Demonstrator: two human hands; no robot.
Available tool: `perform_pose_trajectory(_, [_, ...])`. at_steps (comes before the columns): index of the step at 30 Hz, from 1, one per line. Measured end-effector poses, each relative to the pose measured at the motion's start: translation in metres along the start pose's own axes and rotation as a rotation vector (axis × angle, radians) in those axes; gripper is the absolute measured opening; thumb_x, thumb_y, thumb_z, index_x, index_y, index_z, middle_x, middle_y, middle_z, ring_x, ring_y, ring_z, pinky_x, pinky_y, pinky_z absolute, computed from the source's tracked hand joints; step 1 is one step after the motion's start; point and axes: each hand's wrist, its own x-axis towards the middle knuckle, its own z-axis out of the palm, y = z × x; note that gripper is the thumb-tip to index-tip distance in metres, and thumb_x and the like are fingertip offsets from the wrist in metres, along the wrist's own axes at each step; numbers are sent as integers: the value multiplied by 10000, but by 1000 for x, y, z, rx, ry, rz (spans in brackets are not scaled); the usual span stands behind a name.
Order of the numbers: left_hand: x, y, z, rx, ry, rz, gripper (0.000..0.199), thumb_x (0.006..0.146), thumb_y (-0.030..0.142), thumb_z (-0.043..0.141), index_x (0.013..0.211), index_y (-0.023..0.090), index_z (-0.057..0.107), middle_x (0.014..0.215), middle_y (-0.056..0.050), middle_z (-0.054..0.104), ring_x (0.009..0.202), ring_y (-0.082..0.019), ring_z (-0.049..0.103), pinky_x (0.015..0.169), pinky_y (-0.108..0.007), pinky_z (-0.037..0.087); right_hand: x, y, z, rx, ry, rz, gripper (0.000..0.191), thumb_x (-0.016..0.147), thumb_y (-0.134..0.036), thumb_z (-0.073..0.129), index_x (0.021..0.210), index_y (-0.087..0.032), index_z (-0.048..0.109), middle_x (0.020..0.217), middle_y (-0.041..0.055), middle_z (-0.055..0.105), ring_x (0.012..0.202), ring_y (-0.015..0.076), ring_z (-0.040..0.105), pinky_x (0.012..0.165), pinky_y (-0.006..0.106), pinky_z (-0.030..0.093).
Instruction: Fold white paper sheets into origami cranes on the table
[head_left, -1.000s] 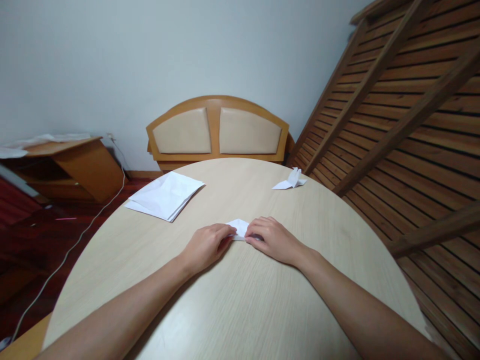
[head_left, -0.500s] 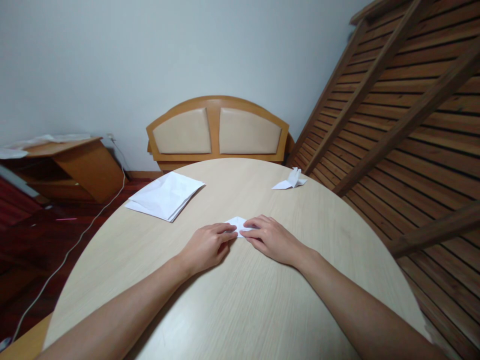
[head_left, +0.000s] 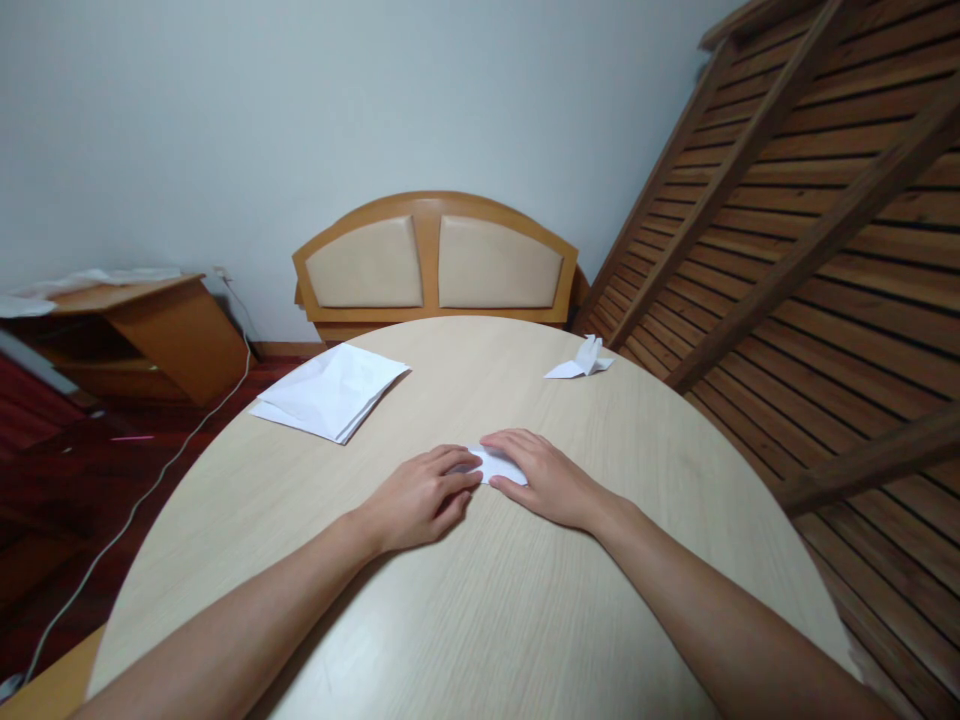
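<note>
A small folded white paper [head_left: 496, 466] lies flat on the round pale wooden table [head_left: 465, 620], between my two hands. The fingertips of my left hand [head_left: 424, 495] rest on its left end, covering that part. My right hand [head_left: 551, 478] is at its right side, thumb at the near edge and fingers over the far edge, with the thumb spread from the fingers around the paper. A folded white paper bird [head_left: 586, 360] stands near the table's far right edge. At the far left lies a stack of white paper sheets [head_left: 330, 388].
Beyond the table stands a wooden headboard [head_left: 427, 255] with two cream panels. Leaning at the right is a slatted wooden frame [head_left: 810, 240]. At the left are a low wooden desk [head_left: 176, 335] and a white cable [head_left: 135, 515] on the dark red floor.
The small paper now shows a longer, flatter shape reaching further right, and its pointed top no longer shows. My right thumb and fingers have spread further apart around it. My left fingertips have shifted slightly right.
</note>
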Motion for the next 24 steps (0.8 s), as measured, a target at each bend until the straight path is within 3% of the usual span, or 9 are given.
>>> perform_pose_trajectory(7, [-3, -3, 4, 43, 18, -13, 348, 919, 193, 524, 1239, 189, 662, 1484, -133, 498, 1399, -296, 440, 1118, -470, 446, 0, -2, -2, 9, -5, 6, 346, 918, -243, 649, 1258, -214, 588, 1232, 81, 688, 1139, 239, 625, 991, 428, 494])
perform_pose_trajectory(12, [-3, -4, 5, 39, -35, -15, 389, 967, 247, 482, 1340, 200, 581, 1437, -103, 572, 1375, -258, 490, 1136, -439, 439, 1, -2, 1, -38, -73, -47, 258, 966, -222, 570, 1203, -219, 670, 1243, 80, 707, 1178, 242, 635, 1029, 439, 485])
perform_pose_trajectory(17, [0, -2, 4, 66, -36, -80, 390, 992, 267, 445, 1358, 191, 559, 1449, -104, 562, 1381, -264, 482, 1141, -452, 431, -2, -2, 2, -51, -179, -51, 464, 1008, -329, 490, 1449, -185, 498, 1507, 120, 490, 1419, 252, 430, 1173, 463, 361])
perform_pose_trajectory(24, [-1, -5, 5, 155, -5, -191, 349, 1019, 252, 385, 1280, 145, 591, 1377, -141, 619, 1302, -260, 569, 1085, -455, 483, -10, -5, -4, -40, -308, 16, 681, 991, -552, 457, 1562, -218, 294, 1619, 116, 274, 1514, 274, 204, 1239, 507, 183])
